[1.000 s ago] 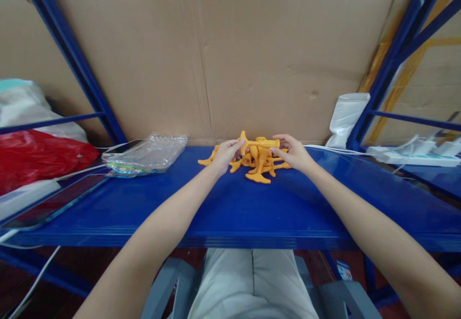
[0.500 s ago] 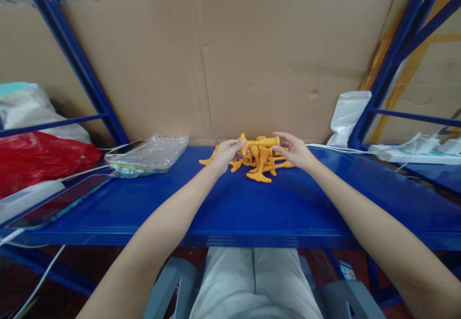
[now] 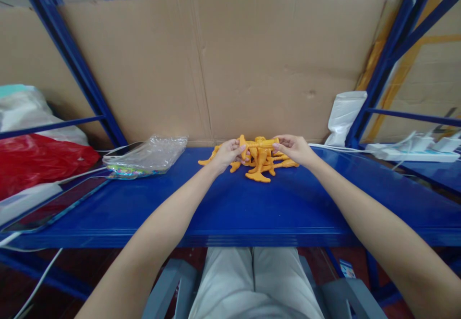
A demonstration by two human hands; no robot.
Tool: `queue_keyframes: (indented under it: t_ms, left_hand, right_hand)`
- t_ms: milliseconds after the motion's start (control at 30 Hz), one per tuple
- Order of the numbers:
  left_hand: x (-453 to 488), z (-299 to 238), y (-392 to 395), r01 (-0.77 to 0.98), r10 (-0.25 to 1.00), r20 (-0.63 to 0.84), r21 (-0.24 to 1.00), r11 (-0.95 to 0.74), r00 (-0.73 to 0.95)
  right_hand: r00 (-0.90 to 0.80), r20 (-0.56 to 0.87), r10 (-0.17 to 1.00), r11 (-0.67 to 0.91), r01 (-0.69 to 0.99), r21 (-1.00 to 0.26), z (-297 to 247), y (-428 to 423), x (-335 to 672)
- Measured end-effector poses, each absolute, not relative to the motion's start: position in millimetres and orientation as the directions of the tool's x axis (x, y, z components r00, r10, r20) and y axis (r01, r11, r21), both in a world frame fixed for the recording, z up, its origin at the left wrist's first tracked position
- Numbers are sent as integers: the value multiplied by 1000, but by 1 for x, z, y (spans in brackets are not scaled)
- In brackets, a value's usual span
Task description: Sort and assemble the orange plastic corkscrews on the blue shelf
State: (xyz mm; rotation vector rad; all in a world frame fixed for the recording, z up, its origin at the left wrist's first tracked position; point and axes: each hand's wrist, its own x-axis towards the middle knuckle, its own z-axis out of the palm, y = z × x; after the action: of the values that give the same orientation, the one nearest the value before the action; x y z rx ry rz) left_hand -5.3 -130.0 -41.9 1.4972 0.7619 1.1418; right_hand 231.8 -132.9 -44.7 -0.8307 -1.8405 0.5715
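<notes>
Holding orange toy tool [image 3: 262, 143] | left hand [image 3: 227, 155]: fingers around flared end | right hand [image 3: 294, 149]: fingers pinching opposite end | orange pile [image 3: 258, 174] beneath

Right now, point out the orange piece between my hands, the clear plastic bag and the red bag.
Orange piece [image 3: 264, 143], head view, on its shaft.
Clear plastic bag [image 3: 158, 152], head view, on its upper face.
Red bag [image 3: 46, 160], head view, on its crumpled side.

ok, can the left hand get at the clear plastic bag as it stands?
Probably yes: the clear plastic bag lies out to the left hand's own side, with only a low orange tip between. That hand grips an orange piece, though, so it'd likely need to let go first.
</notes>
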Motion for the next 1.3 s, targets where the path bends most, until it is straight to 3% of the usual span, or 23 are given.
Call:
queue_keyframes:
  t_ms: [567,800,1133,1300]
  left_hand:
    - [-2,-42,-131,-77,925,256,967,-244,282]
    - [-2,-45,-129,-82,922,276,961,-264,269]
    - [-1,-38,-133,-54,951,159,987,-150,266]
    - [-1,-37,-133,-80,956,108,993,-90,273]
  right_hand:
    - [-243,534,810,580,197,-791,-46,-133,232]
    - [-285,316,905,364,132,-922,-46,-136,229]
    - [-415,555,721,675,237,-699,-45,-132,236]
    - [-410,596,690,721,326,-611,-43,-133,239]
